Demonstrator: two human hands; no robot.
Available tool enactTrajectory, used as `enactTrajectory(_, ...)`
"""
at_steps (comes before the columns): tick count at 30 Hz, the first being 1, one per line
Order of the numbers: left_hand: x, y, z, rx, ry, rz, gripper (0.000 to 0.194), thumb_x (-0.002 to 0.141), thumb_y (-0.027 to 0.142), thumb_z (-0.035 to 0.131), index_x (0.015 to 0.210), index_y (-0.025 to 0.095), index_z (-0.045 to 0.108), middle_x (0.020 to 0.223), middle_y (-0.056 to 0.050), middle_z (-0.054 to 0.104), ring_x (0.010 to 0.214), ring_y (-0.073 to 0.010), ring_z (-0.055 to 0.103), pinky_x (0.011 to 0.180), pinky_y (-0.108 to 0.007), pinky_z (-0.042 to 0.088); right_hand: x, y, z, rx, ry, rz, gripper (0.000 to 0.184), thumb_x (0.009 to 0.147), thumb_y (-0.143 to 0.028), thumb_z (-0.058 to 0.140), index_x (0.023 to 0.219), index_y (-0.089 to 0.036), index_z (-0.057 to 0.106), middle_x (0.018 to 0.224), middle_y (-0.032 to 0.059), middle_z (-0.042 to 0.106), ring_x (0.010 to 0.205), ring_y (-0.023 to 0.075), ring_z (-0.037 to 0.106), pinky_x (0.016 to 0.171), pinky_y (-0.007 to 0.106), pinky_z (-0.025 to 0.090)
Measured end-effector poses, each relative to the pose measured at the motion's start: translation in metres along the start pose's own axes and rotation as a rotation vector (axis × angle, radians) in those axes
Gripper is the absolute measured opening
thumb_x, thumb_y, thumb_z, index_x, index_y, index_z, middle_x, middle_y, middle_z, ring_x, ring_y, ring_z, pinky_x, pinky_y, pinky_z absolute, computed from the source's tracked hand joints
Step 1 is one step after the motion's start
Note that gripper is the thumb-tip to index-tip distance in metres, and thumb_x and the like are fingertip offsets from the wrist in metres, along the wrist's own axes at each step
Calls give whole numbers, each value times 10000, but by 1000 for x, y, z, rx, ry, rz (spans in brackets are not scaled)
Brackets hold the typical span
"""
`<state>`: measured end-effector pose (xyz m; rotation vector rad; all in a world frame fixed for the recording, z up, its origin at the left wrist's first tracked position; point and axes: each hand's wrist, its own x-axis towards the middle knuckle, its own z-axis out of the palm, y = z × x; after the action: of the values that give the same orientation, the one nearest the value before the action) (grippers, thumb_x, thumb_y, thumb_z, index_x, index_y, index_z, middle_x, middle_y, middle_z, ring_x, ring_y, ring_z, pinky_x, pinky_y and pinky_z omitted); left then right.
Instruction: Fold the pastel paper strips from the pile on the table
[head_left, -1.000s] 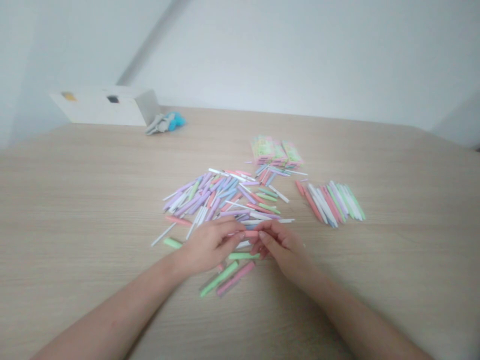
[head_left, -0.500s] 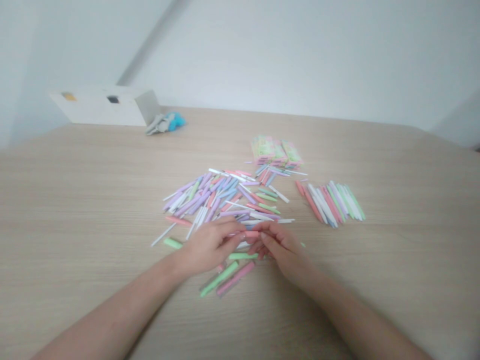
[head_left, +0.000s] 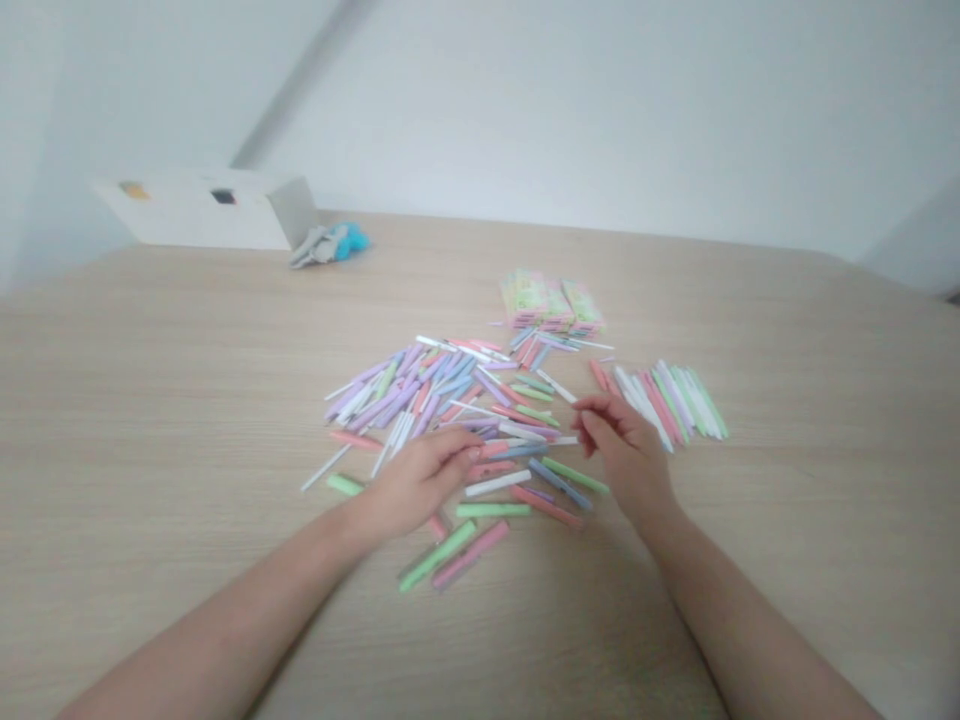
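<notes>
My left hand (head_left: 420, 483) lies at the near edge of a loose heap of pastel pens (head_left: 427, 395), its fingers curled over the pens, and its palm hides whatever is beneath it. My right hand (head_left: 622, 445) hangs beside a neat row of pastel pens (head_left: 679, 402), with finger and thumb slightly apart and nothing visible between them. Between my hands lie a white pen (head_left: 497, 483) and a blue pen (head_left: 560, 483). A green pen (head_left: 439, 555) and a pink pen (head_left: 471, 555) lie side by side near my left wrist.
The pens lie on a pale wooden table (head_left: 187, 400). Behind the heap stands a stack of green and pink packets (head_left: 551, 303). At the far edge are a white box (head_left: 210, 212) and a grey and blue bundle of cloth (head_left: 330, 245).
My right hand has moved right, away from my left hand, to beside the neat row. Several pens that lay under my hands now show, and the pink pen between them is no longer held.
</notes>
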<state>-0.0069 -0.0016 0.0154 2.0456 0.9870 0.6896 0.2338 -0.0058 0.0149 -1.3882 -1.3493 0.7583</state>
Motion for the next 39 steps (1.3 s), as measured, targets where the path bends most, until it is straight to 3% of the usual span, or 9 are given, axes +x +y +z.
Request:
enactTrajectory(2,0,-1,0,-28,13,-14,272,938,305,379,911,155,604,826,-27,574,803,-155,554,728,-253,432,9,7,-6,-258,17,-96,141,791,-231,520,865,-179,628,776,30,630,643,146,553,595,287,439)
enactTrajectory(5,0,-2,1,-55,33,-41,273,933,312,384,905,152,604,822,-26,572,802,-159,549,728,-257,437,14,17,-10,-531,-92,-217,145,765,-175,535,833,-170,663,843,58,663,740,180,584,682,317,448)
enactTrajectory(9,0,-2,0,-76,50,-62,259,930,306,388,929,153,598,891,-38,588,860,-170,550,758,-264,431,14,21,-13,-719,-249,-291,190,770,-116,521,833,-164,694,878,81,688,872,214,600,812,342,431)
enactTrajectory(13,1,0,0,-77,53,-72,258,929,302,387,886,149,590,904,-40,588,868,-171,543,781,-270,417,14,21,-15,-828,-322,-256,195,791,-149,541,896,-142,704,917,109,686,921,239,591,850,360,416)
enactTrajectory(19,2,1,0,-72,60,-73,260,927,300,387,858,148,586,901,-40,587,849,-169,536,784,-280,409,12,20,-14,-847,-379,-198,138,800,-184,578,889,-159,681,926,74,666,935,207,568,846,312,405)
enactTrajectory(26,2,0,0,-74,59,-87,266,925,307,387,852,147,587,894,-43,582,830,-170,533,773,-286,408,8,13,-12,-941,-449,-282,125,850,-186,519,907,-141,621,955,91,631,946,218,552,843,315,399)
enactTrajectory(30,1,-1,0,-66,63,-72,256,922,305,394,873,147,589,870,-39,572,834,-172,534,763,-282,409,7,15,-13,-950,-481,-250,107,857,-199,501,889,-146,589,948,96,619,920,220,553,792,310,403)
enactTrajectory(39,2,-4,1,-87,75,-66,260,924,315,390,859,152,581,885,-40,575,838,-168,528,773,-280,404,9,13,-18,-838,-446,-183,116,837,-119,436,831,-151,547,854,75,618,795,187,562,681,283,388)
